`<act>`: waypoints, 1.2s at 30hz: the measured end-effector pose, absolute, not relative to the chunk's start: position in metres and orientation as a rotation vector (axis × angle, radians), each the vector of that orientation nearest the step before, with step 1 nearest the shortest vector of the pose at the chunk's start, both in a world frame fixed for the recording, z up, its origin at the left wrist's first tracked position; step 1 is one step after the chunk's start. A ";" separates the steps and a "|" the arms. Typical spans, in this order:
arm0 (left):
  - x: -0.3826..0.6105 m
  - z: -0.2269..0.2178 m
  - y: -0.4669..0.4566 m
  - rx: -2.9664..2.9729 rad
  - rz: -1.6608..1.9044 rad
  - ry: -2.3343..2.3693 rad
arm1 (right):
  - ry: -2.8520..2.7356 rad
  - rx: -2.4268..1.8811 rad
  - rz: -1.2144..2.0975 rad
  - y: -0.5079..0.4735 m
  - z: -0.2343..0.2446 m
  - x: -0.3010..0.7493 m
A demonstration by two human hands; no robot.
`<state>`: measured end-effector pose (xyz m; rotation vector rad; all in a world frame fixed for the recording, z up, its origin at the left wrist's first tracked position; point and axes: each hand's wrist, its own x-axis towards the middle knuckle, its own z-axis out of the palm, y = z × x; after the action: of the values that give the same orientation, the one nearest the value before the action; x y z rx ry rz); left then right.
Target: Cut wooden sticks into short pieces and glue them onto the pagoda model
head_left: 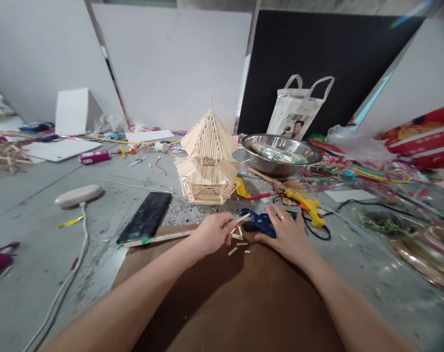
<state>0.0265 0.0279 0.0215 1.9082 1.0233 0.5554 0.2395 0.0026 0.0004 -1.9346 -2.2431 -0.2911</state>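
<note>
My left hand [213,232] is closed in a pinch on a thin wooden stick [244,217], whose end sticks out to the right. Short cut stick pieces [241,244] lie below it on the brown board. A bundle of long sticks [159,238] with a green band reaches leftward from under that hand. My right hand [286,231] is spread flat, fingers apart, over the handles of blue cutting pliers [260,223]; its fingertips seem to touch them. Just beyond both hands stands a pagoda-like model [209,161] built of wooden sticks.
A black phone [144,217] and a white corded device [78,195] lie to the left. Toward the right are a yellow glue gun [310,208] with a black cord and a metal bowl [280,168] holding packets. A paper bag [295,110] stands behind, with clutter further right.
</note>
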 end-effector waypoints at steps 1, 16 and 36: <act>0.027 0.021 0.028 1.978 0.558 1.034 | -2.245 -1.848 -0.319 0.001 0.003 0.236; 0.034 0.016 0.017 2.288 0.579 1.002 | -2.390 -1.310 -0.326 -0.017 0.016 0.202; 0.034 0.013 0.013 2.425 0.504 1.165 | -2.395 -1.385 -0.190 -0.020 0.012 0.198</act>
<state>0.0343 0.0134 0.0129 2.4250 1.1654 0.5042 0.1985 -0.0197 0.0124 -1.3846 -2.3949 -0.1902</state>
